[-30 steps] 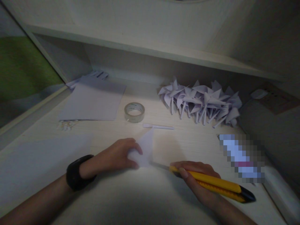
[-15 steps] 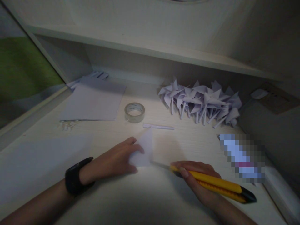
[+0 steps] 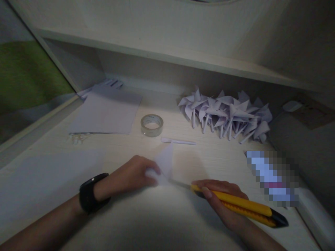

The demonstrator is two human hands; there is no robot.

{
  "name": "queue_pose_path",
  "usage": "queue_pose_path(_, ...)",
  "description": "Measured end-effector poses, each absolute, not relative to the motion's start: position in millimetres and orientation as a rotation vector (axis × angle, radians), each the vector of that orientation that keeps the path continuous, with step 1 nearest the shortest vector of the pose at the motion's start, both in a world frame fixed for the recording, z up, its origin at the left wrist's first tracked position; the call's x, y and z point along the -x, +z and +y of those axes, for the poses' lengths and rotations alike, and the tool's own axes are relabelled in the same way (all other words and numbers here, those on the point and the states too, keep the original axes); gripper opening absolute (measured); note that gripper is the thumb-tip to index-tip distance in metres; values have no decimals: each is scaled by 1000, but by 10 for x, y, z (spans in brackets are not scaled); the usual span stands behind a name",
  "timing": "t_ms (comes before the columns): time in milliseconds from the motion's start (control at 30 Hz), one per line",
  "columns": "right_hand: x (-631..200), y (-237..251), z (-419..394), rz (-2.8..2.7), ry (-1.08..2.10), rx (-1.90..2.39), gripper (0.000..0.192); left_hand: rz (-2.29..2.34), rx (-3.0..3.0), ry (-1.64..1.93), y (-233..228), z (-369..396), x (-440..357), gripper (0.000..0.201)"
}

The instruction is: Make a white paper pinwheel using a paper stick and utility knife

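My left hand [image 3: 134, 172], with a black band on its wrist, pinches the left part of a small folded piece of white paper [image 3: 165, 160] between thumb and fingers. The paper's top corner reaches up near a thin rolled paper stick [image 3: 180, 142]. In my right hand [image 3: 222, 195] is a yellow and black utility knife [image 3: 240, 202]. Its blade is out and points left, with the tip at the paper's lower right part. Whether the tip is inside the fold or only against it, I cannot tell.
A roll of clear tape [image 3: 151, 125] lies behind the paper. Several paper pinwheels [image 3: 227, 111] are heaped at the back right, under a shelf [image 3: 167, 55]. A stack of white sheets [image 3: 107, 111] lies back left, another sheet [image 3: 52, 181] front left. A blurred-out device [image 3: 270, 177] lies right.
My left fingers have closed from a looser, spread hold into a pinch on the paper's left side. The knife has stayed nearly still with its tip at the paper. The view has shifted slightly.
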State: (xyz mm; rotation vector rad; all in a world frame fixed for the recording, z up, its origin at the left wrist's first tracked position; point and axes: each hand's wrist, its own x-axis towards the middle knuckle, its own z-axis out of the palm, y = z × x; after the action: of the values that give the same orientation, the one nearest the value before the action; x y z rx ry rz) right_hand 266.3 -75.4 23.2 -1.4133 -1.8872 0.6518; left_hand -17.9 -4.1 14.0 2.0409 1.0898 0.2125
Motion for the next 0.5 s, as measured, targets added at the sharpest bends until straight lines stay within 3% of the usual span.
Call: queue_pose_path(500,-2559,285,-789,-1935,532,1192,15,1116,-2141,271,152,-120,155,22)
